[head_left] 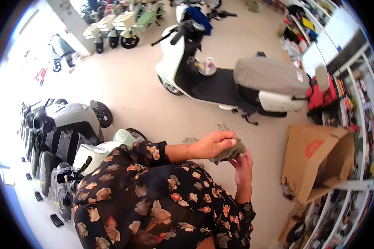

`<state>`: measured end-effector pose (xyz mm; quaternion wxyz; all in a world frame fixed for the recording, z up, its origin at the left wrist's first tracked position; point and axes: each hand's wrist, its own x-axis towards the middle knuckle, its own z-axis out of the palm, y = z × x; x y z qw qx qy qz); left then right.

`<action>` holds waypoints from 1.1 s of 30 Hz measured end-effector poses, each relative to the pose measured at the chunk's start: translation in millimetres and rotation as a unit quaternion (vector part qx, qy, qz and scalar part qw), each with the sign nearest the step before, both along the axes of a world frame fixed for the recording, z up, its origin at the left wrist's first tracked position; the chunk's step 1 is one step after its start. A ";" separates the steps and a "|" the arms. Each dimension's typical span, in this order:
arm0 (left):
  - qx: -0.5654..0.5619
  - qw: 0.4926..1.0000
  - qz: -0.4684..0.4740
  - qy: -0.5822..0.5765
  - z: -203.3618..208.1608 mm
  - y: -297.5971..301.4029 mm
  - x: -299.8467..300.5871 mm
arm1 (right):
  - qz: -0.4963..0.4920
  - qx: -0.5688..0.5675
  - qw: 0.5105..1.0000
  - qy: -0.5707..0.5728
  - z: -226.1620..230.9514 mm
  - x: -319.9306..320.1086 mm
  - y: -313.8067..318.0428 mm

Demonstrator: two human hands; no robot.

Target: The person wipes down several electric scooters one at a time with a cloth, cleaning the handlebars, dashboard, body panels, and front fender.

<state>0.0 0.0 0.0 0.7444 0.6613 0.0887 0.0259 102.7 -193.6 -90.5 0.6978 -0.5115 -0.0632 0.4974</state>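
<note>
A crumpled grey-green cloth (229,154) is bunched up between my two hands, in front of my body. My left hand (214,144) is closed in a fist round it from above, and a loose end of cloth sticks out beyond the knuckles. From below and to the right, my right hand (242,166) grips the same bundle with bent fingers. Beyond my hands stands a white scooter (212,89) with a black footboard and a grey-brown seat cover (270,76). A round dish (207,69) with a small pink-and-white container rests on its footboard.
An open cardboard box (305,162) lies to the right, beside shelves (357,91) packed with goods. Parked grey scooters (72,116) line the left side, with a pale green one (122,137) close to my left arm. More scooters (124,23) stand at the back by a pillar.
</note>
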 end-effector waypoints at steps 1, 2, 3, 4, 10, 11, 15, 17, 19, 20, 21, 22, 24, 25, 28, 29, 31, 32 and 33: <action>0.018 1.000 0.015 0.011 1.2 9.8 2.1 | -0.033 0.006 0.999 0.007 5.2 2.3 15.9; 0.042 0.998 0.036 0.001 1.6 16.5 4.9 | -0.055 0.051 0.997 0.012 8.3 5.4 31.9; 0.076 0.996 0.046 0.016 2.2 23.1 9.0 | -0.029 0.012 0.998 -0.048 8.7 8.0 50.0; 0.029 0.998 0.049 0.003 4.0 28.6 13.8 | 0.008 0.019 0.994 -0.111 7.6 10.1 69.1; 0.001 0.985 0.174 -0.002 12.6 57.9 2.1 | 0.155 -0.024 0.940 -0.302 -37.3 38.8 118.8; -0.003 0.977 0.215 -0.005 16.2 72.5 -2.2 | 0.174 -0.026 0.924 -0.338 -44.7 52.6 132.0; -0.061 0.912 0.401 -0.059 39.7 119.2 -24.8 | 0.175 0.026 0.980 -0.095 -54.5 96.7 182.6; -0.127 0.876 0.457 -0.082 50.8 130.1 -43.3 | 0.155 -0.009 0.981 0.116 -52.0 110.3 207.6; -0.146 0.852 0.495 -0.089 56.9 137.3 -58.6 | 0.202 -0.017 0.969 0.142 -46.5 121.0 222.3; -0.134 0.846 0.509 -0.088 56.6 137.5 -64.6 | 0.245 -0.026 0.961 0.125 -46.5 121.0 229.7; -0.128 0.838 0.525 -0.079 55.5 138.3 -69.2 | 0.281 -0.011 0.954 0.104 -45.3 121.7 239.8; -0.094 0.828 0.549 -0.062 54.4 139.0 -73.4 | 0.305 -0.010 0.949 0.083 -45.0 118.2 252.5; -0.067 0.765 0.637 -0.068 51.7 138.0 -84.9 | 0.351 0.028 0.936 0.001 -42.1 113.7 270.4; -0.054 0.729 0.679 -0.069 51.9 140.2 -92.6 | 0.379 0.044 0.921 -0.076 -40.3 108.6 281.6; -0.098 0.667 0.715 -0.185 54.7 148.3 -131.1 | 0.399 0.048 0.912 -0.077 -31.1 97.5 313.2; -0.035 0.660 0.741 -0.116 53.3 147.3 -142.5 | 0.393 0.066 0.916 -0.040 -26.9 92.9 324.6; 0.088 0.643 0.761 -0.012 43.2 144.7 -160.5 | 0.411 0.055 0.905 -0.094 -17.9 83.1 341.3; 0.165 0.625 0.762 0.039 34.2 142.2 -165.1 | 0.442 0.067 0.886 -0.123 -12.9 76.3 349.2; 0.183 0.624 0.751 0.112 24.9 138.1 -171.2 | 0.469 0.080 0.869 -0.137 -7.6 68.2 354.9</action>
